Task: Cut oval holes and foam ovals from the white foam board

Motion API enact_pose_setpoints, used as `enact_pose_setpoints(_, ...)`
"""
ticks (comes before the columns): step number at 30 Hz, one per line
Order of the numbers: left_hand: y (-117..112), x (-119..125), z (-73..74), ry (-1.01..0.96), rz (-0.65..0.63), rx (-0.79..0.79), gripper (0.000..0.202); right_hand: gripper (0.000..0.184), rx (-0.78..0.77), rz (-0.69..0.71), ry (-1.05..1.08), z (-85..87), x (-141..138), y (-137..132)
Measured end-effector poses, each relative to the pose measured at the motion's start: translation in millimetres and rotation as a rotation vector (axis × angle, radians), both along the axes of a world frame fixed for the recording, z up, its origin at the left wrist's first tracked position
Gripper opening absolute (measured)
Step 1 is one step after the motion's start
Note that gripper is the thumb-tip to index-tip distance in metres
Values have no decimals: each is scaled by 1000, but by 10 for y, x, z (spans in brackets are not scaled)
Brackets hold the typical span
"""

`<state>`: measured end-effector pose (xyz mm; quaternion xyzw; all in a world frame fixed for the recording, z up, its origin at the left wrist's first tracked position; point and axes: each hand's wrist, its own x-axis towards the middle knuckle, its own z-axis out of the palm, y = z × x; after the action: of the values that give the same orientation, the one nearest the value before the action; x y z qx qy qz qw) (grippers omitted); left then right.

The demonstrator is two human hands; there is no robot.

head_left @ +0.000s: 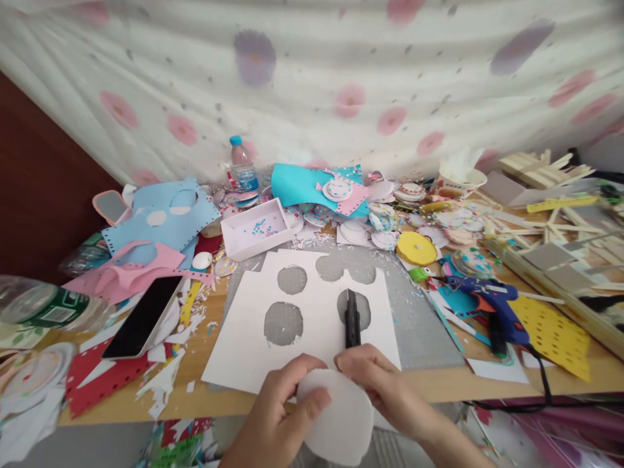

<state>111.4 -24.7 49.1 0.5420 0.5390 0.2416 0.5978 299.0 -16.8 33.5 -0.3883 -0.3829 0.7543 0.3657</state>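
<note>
Between the thumb and fingers of my left hand is a white round disc with a slightly uneven edge, held at the table's front edge. My right hand is closed around a black craft knife, whose blade end points away from me. Its fingertips are close to the disc's upper edge; whether they touch it I cannot tell. Beyond both hands lies a white sheet with several round holes cut in it, on a grey cutting mat that shows through the holes.
At the right are a blue glue gun with its cord and a yellow tape measure. A phone and a plastic bottle lie left. Behind the sheet stand a white box and a water bottle, among paper scraps and decorated discs.
</note>
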Motion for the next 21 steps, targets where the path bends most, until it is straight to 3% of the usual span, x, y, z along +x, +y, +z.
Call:
enact_pose_setpoints(4, 23, 5, 59, -2, -18, -13, 42, 50, -29, 44, 60, -28, -10, -23)
enact_pose_setpoints(9, 35, 13, 19, -68, -62, -79, 44, 54, -204, -50, 367, -159, -86, -82)
enact_pose_setpoints(14, 39, -6, -38, -82, -64, -132, 44, 53, -202, -106, 537, -153, -132, -95)
enact_pose_setpoints(18, 7, 24, -154, -94, -101, -150, 41, 50, -145, -149, 508, -136, -131, -97)
enact_pose_setpoints(21, 11, 59, -303, -166, -27, -188, 42, 50, -95, -204, 493, -123, -54, -75)
